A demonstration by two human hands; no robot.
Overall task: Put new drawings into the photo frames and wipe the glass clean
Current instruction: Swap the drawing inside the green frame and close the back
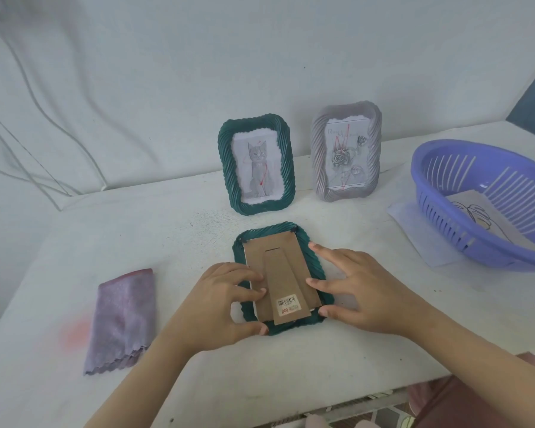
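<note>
On table (183,242), face-down frame (317,267): my left hand (223,304) pinches its edge, right hand (362,291) rests spread. Backing (297,251) may slide out if I lift unclipped.

Shows a face-down green frame (283,233) on the tabletop (167,227), cardboard backing (278,273) up, left hand (226,301) gripping its left edge, right hand (362,291) resting spread fingers (331,285) on its right side. Behind it, shows a cat frame (226,168) and a grey rose frame (318,156) standing apart. Shows a folded cloth (122,319) at far left and, at right, a purple basket (439,146) holding a drawing (476,217).
</note>
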